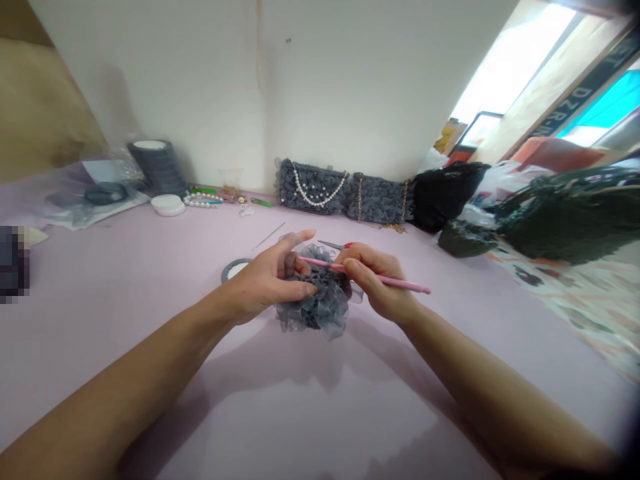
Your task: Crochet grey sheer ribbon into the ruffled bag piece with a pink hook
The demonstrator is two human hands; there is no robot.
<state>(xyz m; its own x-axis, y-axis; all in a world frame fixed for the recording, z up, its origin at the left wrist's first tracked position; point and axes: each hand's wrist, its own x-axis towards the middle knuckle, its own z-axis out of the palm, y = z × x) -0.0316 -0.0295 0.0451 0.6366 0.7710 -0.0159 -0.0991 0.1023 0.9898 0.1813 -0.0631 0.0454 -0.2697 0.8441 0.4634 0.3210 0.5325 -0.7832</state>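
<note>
A bunched piece of grey ribbon crochet (320, 307) is held up between my hands over the table. My left hand (275, 270) grips its left side, thumb pressed on the front and index finger stretched away. In my right hand (375, 277) is a pink crochet hook (400, 283), pinched like a pen, with its tip reaching across the top of the ruffles toward my left fingers. The hook's very end is hard to make out there. Behind my left wrist lies a ribbon spool (230, 270), partly hidden. Scissors (333, 245) with a red handle lie just beyond the work.
A needle-like metal tool (269, 235) lies behind my left hand. Against the wall stand a grey ruffled bag with pearls (315, 190) and another with a chain (377, 199). Stacked dark ribbon spools (157, 167) are at back left. Black plastic bags (447, 193) crowd the right.
</note>
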